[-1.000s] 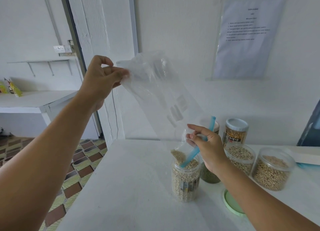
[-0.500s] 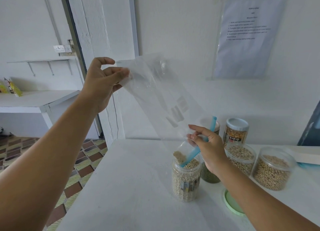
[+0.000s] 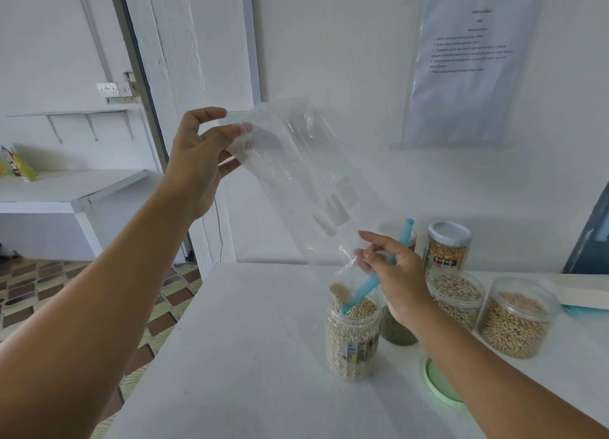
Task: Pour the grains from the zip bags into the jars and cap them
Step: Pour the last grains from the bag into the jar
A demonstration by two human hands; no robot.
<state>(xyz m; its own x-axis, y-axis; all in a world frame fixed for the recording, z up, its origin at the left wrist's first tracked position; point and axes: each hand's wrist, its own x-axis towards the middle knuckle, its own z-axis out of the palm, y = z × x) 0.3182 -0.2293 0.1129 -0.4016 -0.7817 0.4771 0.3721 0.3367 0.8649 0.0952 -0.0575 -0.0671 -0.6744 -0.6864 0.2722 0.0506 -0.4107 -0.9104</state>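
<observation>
On the white desk point(image 3: 250, 356), a pale green lid point(image 3: 440, 384) lies flat near the right edge, partly hidden under the right forearm. Just left of it stands an open jar point(image 3: 352, 338) filled almost to the brim with pale grains, its label too blurred to read. The right hand point(image 3: 393, 275) hovers over that jar, fingers curled and pinching the lower, blue-zipped mouth of a clear bag point(image 3: 306, 188), whose blue strip point(image 3: 362, 290) dips into the jar's opening; a small heap of grains point(image 3: 336, 290) sits in the bag's bottom corner. The left hand point(image 3: 201, 156) is raised high on an outstretched arm, thumb and fingers pinching the bag's upper corner, so the bag slants down to the right, nearly empty. Behind the open jar a jar of green grains point(image 3: 395, 331) shows partly. Toward the right back corner stand two wide open jars of beans point(image 3: 459, 295) point(image 3: 517, 318) and a tall capped jar point(image 3: 446, 245) with a dark, unreadable label. On the wall hangs a printed sheet point(image 3: 471, 66) in a plastic sleeve, its lines too small to read.
</observation>
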